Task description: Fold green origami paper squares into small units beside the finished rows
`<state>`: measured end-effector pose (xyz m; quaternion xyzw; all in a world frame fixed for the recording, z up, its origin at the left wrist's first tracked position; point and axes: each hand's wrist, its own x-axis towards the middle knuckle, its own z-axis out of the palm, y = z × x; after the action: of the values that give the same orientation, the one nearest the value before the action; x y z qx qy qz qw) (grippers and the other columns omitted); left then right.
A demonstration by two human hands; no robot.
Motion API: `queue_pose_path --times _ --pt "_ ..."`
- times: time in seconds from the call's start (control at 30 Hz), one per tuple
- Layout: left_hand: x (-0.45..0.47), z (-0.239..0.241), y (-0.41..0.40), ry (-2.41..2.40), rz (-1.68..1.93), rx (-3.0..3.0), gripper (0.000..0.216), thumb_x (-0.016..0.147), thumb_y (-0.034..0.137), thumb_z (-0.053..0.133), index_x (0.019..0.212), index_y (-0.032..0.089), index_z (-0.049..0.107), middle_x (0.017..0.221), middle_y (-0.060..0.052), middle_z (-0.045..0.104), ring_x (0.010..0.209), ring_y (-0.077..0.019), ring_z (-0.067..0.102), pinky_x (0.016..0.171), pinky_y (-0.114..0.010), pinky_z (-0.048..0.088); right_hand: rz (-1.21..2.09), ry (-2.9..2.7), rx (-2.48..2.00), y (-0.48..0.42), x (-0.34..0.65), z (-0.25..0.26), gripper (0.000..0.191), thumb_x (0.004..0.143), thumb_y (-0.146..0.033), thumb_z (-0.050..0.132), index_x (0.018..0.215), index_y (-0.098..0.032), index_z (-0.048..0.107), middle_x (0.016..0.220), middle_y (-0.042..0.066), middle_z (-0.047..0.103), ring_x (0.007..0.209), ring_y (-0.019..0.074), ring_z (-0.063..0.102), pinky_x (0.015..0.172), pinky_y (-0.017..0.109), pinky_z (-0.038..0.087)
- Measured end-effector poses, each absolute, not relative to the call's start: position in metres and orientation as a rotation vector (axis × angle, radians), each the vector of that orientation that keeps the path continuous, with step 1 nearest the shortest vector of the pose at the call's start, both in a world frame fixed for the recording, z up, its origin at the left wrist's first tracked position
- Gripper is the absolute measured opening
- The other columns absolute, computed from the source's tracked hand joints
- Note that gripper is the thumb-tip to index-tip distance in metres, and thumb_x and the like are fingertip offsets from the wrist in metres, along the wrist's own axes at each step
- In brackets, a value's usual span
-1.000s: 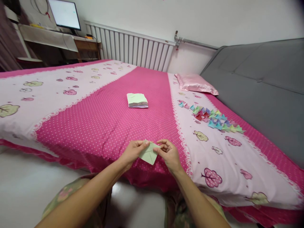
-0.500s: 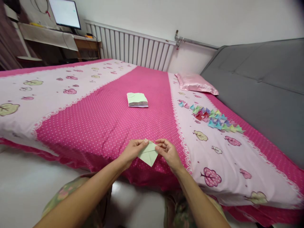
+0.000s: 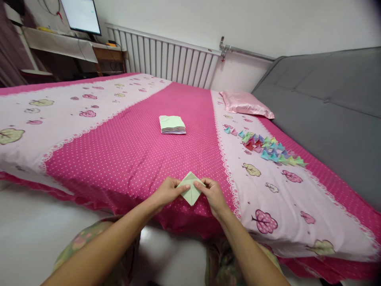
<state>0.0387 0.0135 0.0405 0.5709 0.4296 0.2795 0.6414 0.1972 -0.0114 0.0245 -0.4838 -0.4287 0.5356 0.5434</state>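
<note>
A pale green folded paper [image 3: 191,195], diamond-shaped with a corner pointing down, is held between my two hands over the front edge of the bed. My left hand [image 3: 169,190] pinches its left side, thumb on top and fingers behind. On the right side my right hand [image 3: 212,193] grips it the same way, the thumb lying near the middle crease. The fingers behind the paper are partly hidden. Farther back on the bed rests a stack of square paper [image 3: 172,124] with a pale green sheet on top.
Several small folded paper pieces [image 3: 268,147] in mixed colours lie in rows on the right of the bedspread [image 3: 137,147]. Behind them are a pink pillow [image 3: 247,105] and a grey headboard [image 3: 327,91]. A radiator [image 3: 163,55] and a monitor [image 3: 81,16] stand at the back.
Both thumbs have moved inward onto the face of the paper. Its upper corner now shows as a full point, and the upper crosswise fold edge is no longer visible.
</note>
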Motion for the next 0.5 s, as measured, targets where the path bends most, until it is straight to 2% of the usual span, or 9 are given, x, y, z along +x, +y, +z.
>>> queue_pose_path --times 0.13,0.4,0.5 --pt "0.0388 0.0468 0.0130 0.877 0.649 1.246 0.036 0.068 0.045 0.059 0.067 0.010 0.067 0.060 -0.005 0.062 0.052 -0.0113 0.050 0.053 -0.023 0.035 1.297 -0.941 -1.121 -0.0107 0.1982 0.0244 0.025 0.061 -0.035 0.071 0.056 -0.016 0.055 0.054 -0.003 0.055 0.049 0.0093 0.047 0.050 0.022 0.038" --pt "0.0379 0.0445 0.0157 1.034 0.794 1.219 0.038 0.065 0.047 0.061 0.059 0.009 0.063 0.048 -0.001 0.052 0.044 -0.0070 0.037 0.046 -0.021 0.025 1.316 -0.890 -1.075 -0.0102 0.1962 0.0276 0.025 0.062 -0.033 0.071 0.054 -0.016 0.054 0.053 -0.004 0.055 0.048 0.0087 0.047 0.050 0.021 0.037" --pt "0.0349 0.0431 0.0162 1.018 0.758 1.248 0.038 0.065 0.047 0.061 0.056 0.010 0.063 0.047 -0.001 0.052 0.043 -0.0077 0.038 0.045 -0.021 0.025 1.379 -0.916 -1.062 -0.0115 0.1953 0.0295 0.021 0.062 -0.034 0.071 0.062 -0.016 0.059 0.057 -0.002 0.059 0.052 0.0108 0.051 0.054 0.023 0.040"
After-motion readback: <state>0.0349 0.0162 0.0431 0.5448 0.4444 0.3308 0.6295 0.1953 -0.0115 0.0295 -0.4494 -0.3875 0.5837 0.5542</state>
